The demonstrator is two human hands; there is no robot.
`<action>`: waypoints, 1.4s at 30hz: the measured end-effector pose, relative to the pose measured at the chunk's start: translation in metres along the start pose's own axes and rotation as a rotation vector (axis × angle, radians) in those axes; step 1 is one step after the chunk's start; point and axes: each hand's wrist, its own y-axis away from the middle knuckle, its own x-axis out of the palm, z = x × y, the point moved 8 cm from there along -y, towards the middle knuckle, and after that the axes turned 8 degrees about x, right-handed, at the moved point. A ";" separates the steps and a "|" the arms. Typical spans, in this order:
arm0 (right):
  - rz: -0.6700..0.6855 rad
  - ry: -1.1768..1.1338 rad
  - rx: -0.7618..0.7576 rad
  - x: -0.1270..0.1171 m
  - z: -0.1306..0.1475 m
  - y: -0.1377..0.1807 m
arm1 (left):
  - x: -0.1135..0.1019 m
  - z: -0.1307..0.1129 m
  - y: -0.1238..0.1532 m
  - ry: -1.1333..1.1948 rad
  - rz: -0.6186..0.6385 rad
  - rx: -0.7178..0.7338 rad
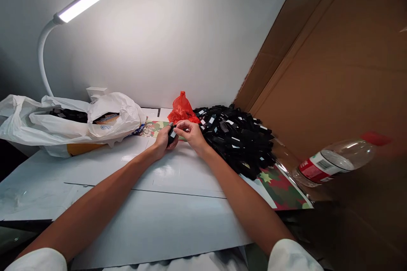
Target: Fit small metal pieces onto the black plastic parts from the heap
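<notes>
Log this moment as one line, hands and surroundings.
left hand: holds black item; right hand: at same item; pile of black pieces: right of hands; red bag: beyond hands

Blk item (171, 136) — in L hand (162, 140)

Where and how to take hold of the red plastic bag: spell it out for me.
Best pinch the narrow upper peak of the red plastic bag, coming from above. That peak stands up free, while lower down the bag spreads wide, with the pile of black pieces crowding it on the right and the right hand in front.
</notes>
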 end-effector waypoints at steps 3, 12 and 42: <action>0.008 0.036 -0.020 0.001 0.003 0.001 | -0.001 0.002 0.000 -0.006 -0.024 -0.027; -0.021 0.101 -0.083 0.000 0.010 0.003 | -0.001 0.002 0.002 0.010 -0.051 -0.018; -0.156 0.950 0.046 -0.069 0.017 -0.064 | -0.017 -0.015 0.007 0.255 -0.198 -0.042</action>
